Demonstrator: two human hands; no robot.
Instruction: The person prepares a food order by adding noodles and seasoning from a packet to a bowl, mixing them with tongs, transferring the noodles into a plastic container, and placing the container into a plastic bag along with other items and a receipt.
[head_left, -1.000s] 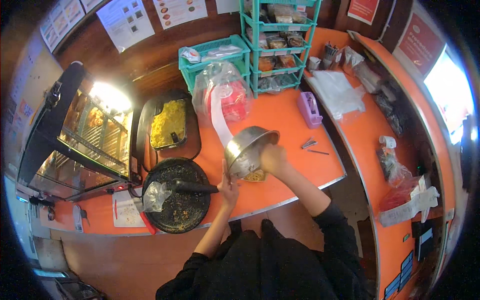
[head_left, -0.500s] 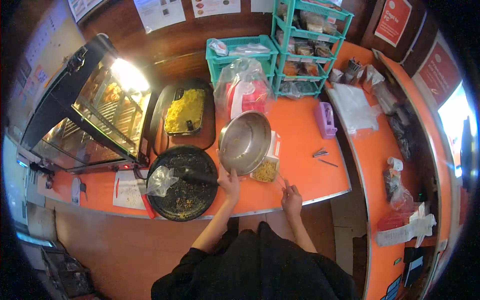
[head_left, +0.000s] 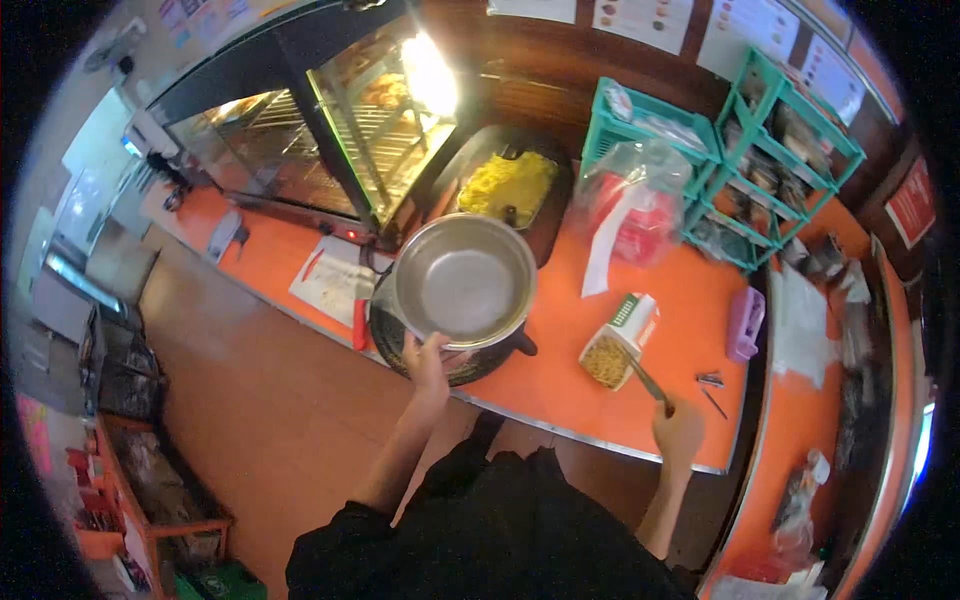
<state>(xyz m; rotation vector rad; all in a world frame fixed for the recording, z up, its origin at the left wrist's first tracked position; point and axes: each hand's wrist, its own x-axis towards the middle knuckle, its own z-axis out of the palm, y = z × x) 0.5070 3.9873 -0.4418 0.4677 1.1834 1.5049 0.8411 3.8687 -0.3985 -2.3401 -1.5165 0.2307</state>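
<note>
You are standing at an orange counter (head_left: 600, 385) in a small food stall, with a lit glass warming cabinet (head_left: 330, 130) at the back left and teal plastic shelves (head_left: 790, 160) at the back right.

Your left hand (head_left: 428, 362) is raised in front of you, fingers closed on the near rim of a round steel bowl (head_left: 463, 280). The bowl is tipped so its empty inside faces you, and it hangs over a dark round pan (head_left: 400, 345) that sits on the counter below it (most of the pan is hidden behind the bowl).

Your right hand (head_left: 678, 430) is lower and further right, at the counter's near edge. Its fingers are curled around the end of a thin utensil (head_left: 645, 378); what kind it is cannot be made out. The utensil's long axis runs up and to the left from your fingers, and its far end reaches into a small open carton (head_left: 618, 340) holding yellowish food. The carton lies just beyond your right fingertips, up and to the left, and well to the right of the bowl. Your right hand is clearly the nearer one to it.

Behind the bowl sits a dark tray of yellow food (head_left: 508, 185). A clear plastic bag with something red inside (head_left: 635, 205) stands to its right, and a small purple container (head_left: 745, 322) lies right of the carton.
</note>
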